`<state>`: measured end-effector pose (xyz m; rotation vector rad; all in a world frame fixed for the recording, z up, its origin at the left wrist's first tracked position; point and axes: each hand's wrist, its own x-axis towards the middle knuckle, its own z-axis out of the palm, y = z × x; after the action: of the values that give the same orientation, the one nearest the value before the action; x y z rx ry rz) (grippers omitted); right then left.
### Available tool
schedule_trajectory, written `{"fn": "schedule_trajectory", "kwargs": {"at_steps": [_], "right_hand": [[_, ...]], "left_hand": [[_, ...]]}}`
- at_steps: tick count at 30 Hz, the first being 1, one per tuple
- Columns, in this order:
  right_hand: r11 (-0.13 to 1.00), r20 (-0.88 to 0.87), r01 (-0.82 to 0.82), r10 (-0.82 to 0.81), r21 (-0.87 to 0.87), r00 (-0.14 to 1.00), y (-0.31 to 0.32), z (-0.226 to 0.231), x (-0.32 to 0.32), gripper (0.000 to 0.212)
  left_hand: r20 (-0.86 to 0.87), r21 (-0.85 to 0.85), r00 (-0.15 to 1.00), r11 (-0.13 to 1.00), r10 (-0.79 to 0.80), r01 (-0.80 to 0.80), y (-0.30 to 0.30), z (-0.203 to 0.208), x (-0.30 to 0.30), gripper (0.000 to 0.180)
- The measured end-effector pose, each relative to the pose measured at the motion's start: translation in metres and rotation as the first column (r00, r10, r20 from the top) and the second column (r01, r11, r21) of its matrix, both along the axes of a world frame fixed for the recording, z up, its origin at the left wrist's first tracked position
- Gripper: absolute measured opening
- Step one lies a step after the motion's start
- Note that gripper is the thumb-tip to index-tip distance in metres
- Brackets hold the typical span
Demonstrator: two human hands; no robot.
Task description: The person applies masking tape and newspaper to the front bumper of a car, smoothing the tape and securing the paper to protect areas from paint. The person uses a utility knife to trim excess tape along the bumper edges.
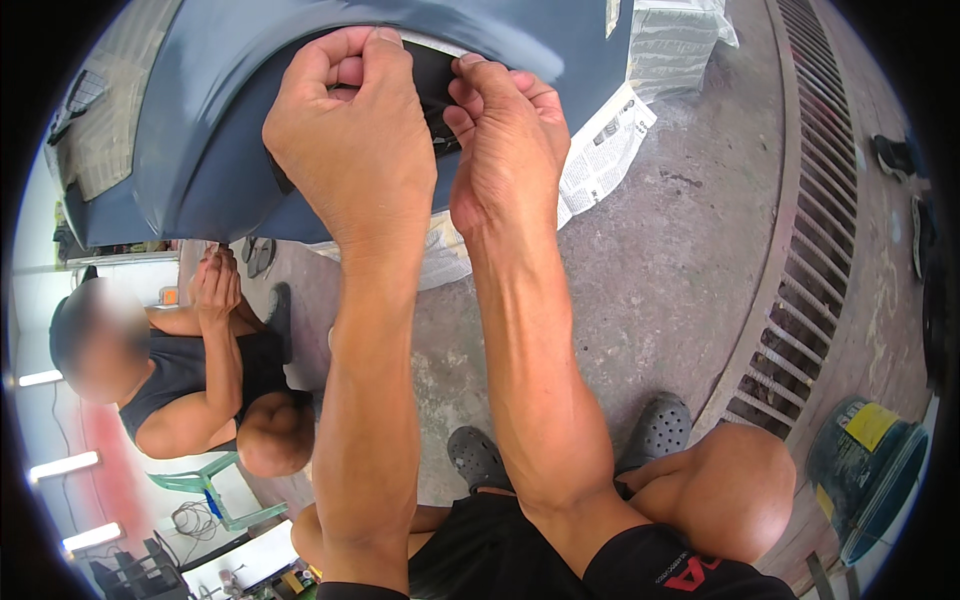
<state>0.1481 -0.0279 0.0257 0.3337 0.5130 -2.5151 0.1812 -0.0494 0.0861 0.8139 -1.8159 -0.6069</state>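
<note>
In front of me is a blue-grey car body panel (215,110) with a curved wheel-arch edge. A thin pale strip of masking tape (432,45) runs along that edge between my two hands. My left hand (350,135) is closed, thumb and forefinger pinched at the strip's left part. Close beside it, my right hand (512,145) pinches near the strip's right end, its other fingers curled. The fingertips partly hide the tape. Behind my hands lies the dark wheel-arch opening (428,80). Newspaper (605,150) hangs along the panel's lower right edge.
At the left a co-worker (190,370) squats, hands raised to the panel's lower edge. A metal floor grate (815,200) curves down the right side. A dark green bucket (868,470) stands at lower right. A green plastic chair (225,490) is behind the co-worker.
</note>
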Motion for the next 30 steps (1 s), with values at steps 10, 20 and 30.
{"fn": "schedule_trajectory", "kwargs": {"at_steps": [10, 20, 30], "right_hand": [[0.999, -0.015, 0.017, -0.016, 0.03, 1.0, 0.001, 0.006, 0.002, 0.039], [0.99, -0.031, 0.098, -0.096, 0.104, 0.995, -0.001, 0.008, 0.002, 0.03], [0.977, -0.055, 0.111, -0.102, 0.182, 0.993, 0.0, 0.01, 0.005, 0.026]], "left_hand": [[-0.013, -0.05, 0.999, 0.997, 0.05, -0.05, -0.005, -0.002, 0.002, 0.011], [0.023, -0.104, 0.999, 0.994, 0.033, -0.03, 0.0, -0.007, -0.007, 0.011], [0.218, -0.278, 0.964, 0.956, 0.154, -0.09, -0.004, -0.013, -0.005, 0.011]]}}
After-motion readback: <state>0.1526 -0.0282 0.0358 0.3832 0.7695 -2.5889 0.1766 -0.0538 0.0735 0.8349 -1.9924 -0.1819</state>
